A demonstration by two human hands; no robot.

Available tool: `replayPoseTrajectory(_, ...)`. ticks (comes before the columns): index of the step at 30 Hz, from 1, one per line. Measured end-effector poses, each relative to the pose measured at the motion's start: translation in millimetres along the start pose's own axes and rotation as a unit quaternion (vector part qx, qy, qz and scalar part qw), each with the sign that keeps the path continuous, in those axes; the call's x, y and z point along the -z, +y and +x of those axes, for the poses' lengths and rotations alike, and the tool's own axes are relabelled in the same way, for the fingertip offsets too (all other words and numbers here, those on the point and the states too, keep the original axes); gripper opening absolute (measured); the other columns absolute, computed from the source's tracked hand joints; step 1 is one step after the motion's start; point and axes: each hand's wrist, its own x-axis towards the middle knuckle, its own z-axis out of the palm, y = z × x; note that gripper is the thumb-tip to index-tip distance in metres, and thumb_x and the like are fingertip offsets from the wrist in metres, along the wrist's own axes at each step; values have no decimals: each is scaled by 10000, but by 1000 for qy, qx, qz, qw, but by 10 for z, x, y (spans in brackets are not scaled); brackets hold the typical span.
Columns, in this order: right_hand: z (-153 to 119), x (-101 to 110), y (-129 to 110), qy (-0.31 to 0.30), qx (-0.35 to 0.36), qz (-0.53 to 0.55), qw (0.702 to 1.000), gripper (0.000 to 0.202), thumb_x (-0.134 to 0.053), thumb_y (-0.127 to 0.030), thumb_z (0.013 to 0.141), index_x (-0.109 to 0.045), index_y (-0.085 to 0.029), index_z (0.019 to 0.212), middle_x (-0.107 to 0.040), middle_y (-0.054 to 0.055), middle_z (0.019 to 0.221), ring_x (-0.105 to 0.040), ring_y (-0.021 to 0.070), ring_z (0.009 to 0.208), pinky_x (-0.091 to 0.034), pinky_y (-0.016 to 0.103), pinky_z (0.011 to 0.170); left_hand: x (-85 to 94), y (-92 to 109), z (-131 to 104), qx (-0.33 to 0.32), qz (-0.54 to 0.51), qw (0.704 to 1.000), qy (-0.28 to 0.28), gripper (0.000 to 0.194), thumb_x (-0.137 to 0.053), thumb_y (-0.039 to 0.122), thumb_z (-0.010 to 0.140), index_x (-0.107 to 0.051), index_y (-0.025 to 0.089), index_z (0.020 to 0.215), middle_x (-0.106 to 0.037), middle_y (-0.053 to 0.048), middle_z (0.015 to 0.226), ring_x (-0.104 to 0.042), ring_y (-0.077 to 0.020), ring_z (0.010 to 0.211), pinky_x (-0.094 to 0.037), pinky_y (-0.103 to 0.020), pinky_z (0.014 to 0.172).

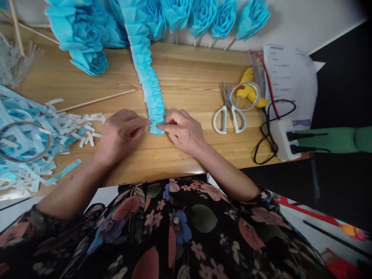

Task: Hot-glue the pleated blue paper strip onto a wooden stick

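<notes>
A long strip of pleated blue crepe paper (pixel 154 95) runs from the blue paper flowers at the back down to the front of the wooden table. My left hand (pixel 122 133) is at the left edge of its near end, fingers curled closed and the index fingertip touching the paper. On the other side, my right hand (pixel 186 131) pinches the right edge of the same end, thumb and fingers pressed on the last folds. Several blue paper roses (pixel 203 17) on thin sticks stand along the wall.
White-handled scissors (pixel 228 110), a tape roll (pixel 245 95) and a yellow glue gun (pixel 250 91) lie to the right, near a power strip (pixel 283 139) with black cables. Paper scraps (pixel 66 128) heap at the left beside a wooden stick (pixel 97 100).
</notes>
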Motion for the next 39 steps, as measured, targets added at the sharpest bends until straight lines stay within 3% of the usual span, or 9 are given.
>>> replayPoseTrajectory(4, 13, -3, 3, 3, -1, 13, 1000, 348, -498, -188, 1074, -797, -305, 1210, -679, 57, 1096, -533, 229, 1001, -454, 345, 843, -2, -64, -37, -14, 51, 998, -31, 359, -471, 288, 1055, -804, 289, 923, -695, -71, 822, -601, -246, 788, -444, -397, 727)
replayPoseTrajectory(11, 1, 2, 13, 20, 3, 28, 999, 375, -454, -191, 1078, -803, -294, 1168, -687, 62, 1096, -547, 223, 1006, -456, 351, 849, -59, -120, -64, -42, 117, 992, -6, 406, -459, 326, 1085, -854, 243, 1042, -667, -84, 798, -533, -245, 740, -351, -379, 671)
replayPoseTrajectory(18, -8, 8, 1, 16, -16, 7, 1000, 348, -483, -231, 1077, -772, -308, 1256, -688, 64, 1149, -557, 235, 1049, -466, 359, 886, -55, -108, -56, -22, 111, 994, -11, 380, -474, 287, 1053, -850, 258, 1005, -651, -75, 795, -515, -240, 754, -345, -375, 678)
replayPoseTrajectory(26, 37, -20, -28, -1, -31, -9, 999, 381, -437, -222, 1095, -795, -281, 1211, -679, 72, 1130, -542, 236, 1042, -441, 350, 853, -90, -158, -56, -6, 103, 995, 0, 360, -493, 226, 990, -847, 274, 1042, -644, -70, 793, -532, -245, 754, -354, -366, 674)
replayPoseTrajectory(31, 44, -21, 19, 4, -22, 0, 1000, 377, -459, -199, 1077, -806, -283, 1199, -701, 67, 1135, -562, 231, 1048, -452, 339, 867, -112, -205, -60, -13, 103, 994, 13, 353, -494, 221, 968, -841, 269, 928, -659, -74, 794, -560, -239, 765, -395, -355, 694)
replayPoseTrajectory(39, 4, -53, 134, 89, 5, 48, 995, 486, -364, -141, 1074, -797, -295, 1231, -722, 58, 1117, -606, 216, 1082, -466, 369, 968, -128, -235, -59, -20, 87, 995, 32, 342, -496, 247, 919, -836, 274, 887, -660, -81, 774, -590, -250, 781, -459, -364, 715)
